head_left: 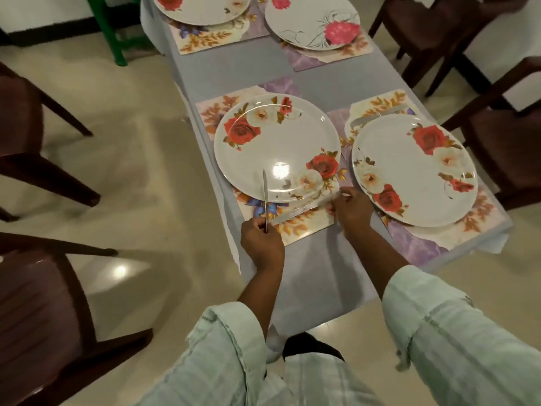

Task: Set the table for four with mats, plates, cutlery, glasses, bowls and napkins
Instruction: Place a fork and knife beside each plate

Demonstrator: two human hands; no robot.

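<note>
The knife (298, 211) lies flat on the mat (295, 227), just at the 6 o'clock edge of the near-left plate (276, 148), its long axis running from 8 to 2 o'clock. The right hand (349, 212) touches its 2 o'clock end, fingers pinched there (probably still adjusting it). The left hand (262, 240), closed around a second knife (265, 197), holds it upright toward 12 o'clock. The worktop (316, 83) carries four plates, without glasses or bowls yet.

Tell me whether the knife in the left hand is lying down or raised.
Raised: the knife stands blade-up in the left hand, tip over the plate.
</note>
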